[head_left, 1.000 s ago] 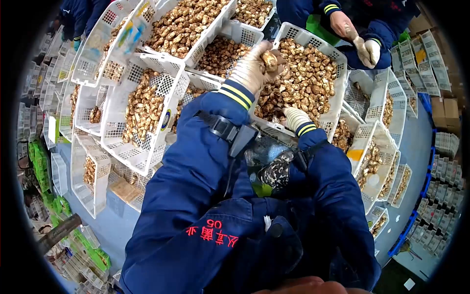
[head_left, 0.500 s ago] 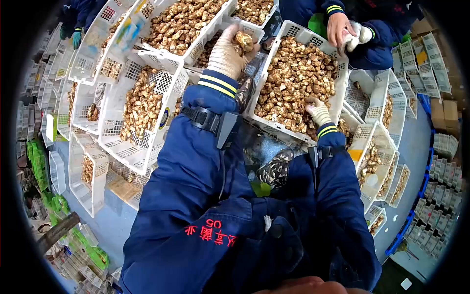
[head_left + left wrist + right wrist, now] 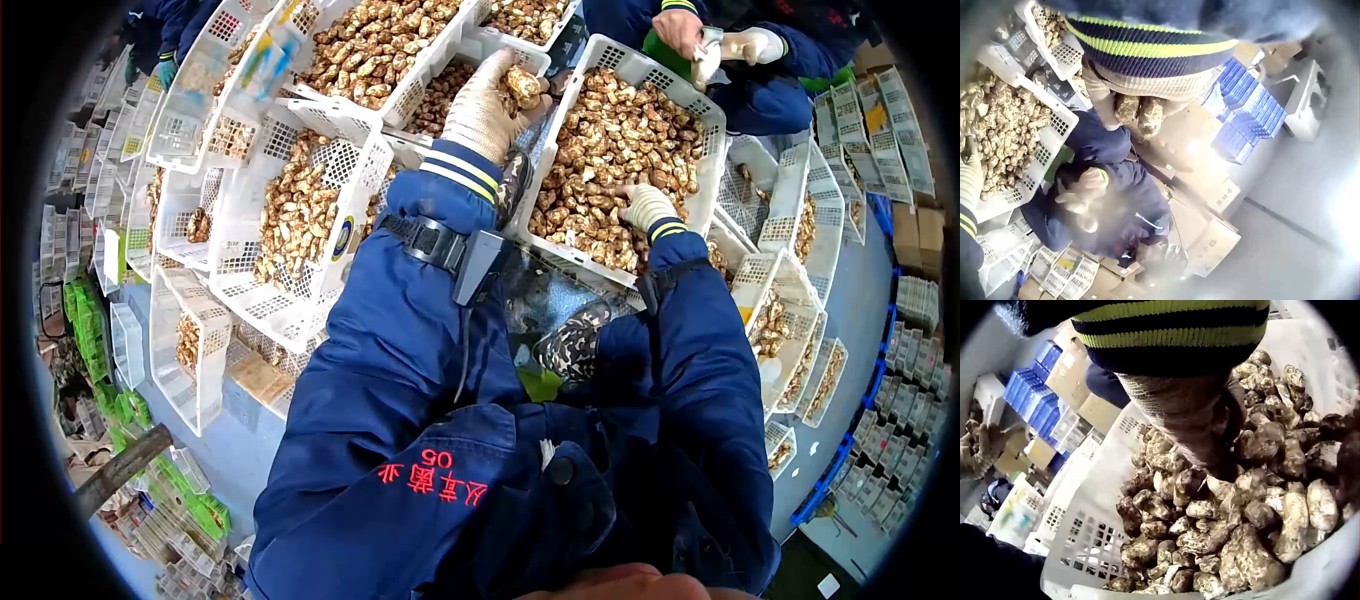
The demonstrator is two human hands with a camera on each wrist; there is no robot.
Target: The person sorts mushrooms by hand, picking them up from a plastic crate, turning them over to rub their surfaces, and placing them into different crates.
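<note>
In the head view my left hand (image 3: 474, 118), in a pale knit glove, is raised at the left side of a white crate (image 3: 575, 258) heaped with brown knobbly mushrooms (image 3: 625, 140). It grips a mushroom (image 3: 521, 86); the left wrist view shows two mushrooms (image 3: 1150, 117) side by side between thumb and fingers. My gloved right hand (image 3: 648, 207) is down on the heap near the crate's right side. Seen from the right wrist, its fingers reach in among the mushrooms (image 3: 1247, 556) and are mostly hidden, so I cannot tell whether they hold one.
More white crates with mushrooms stand around, including a long crate (image 3: 300, 210) on the left and a tilted one (image 3: 785, 315) on the right. Across the main crate another person's hands (image 3: 690, 40) hold a pale object. A camouflage-patterned shoe (image 3: 572, 345) shows below the crate.
My left hand has moved left, away from above the main crate, still holding mushrooms. My right hand has shifted right and farther into the heap from the crate's near edge.
</note>
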